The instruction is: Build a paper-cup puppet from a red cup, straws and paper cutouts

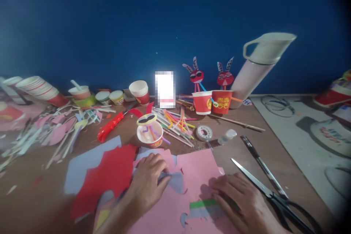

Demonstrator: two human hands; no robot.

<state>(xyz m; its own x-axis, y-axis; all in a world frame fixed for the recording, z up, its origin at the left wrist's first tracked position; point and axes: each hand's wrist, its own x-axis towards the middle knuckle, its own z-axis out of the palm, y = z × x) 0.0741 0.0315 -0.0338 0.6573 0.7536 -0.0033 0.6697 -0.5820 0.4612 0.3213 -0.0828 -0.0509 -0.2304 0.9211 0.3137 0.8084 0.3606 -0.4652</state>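
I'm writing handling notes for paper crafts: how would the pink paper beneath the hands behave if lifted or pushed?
The pink paper would probably bend or droop, since it looks thin and flat. Its notched, cut edges might catch or tear. Bluish paper and a green strip show among it, so pushing may shift several pieces together.

The left grip (150, 177) arches palm-down with bent fingers, the right grip (241, 194) flatter.
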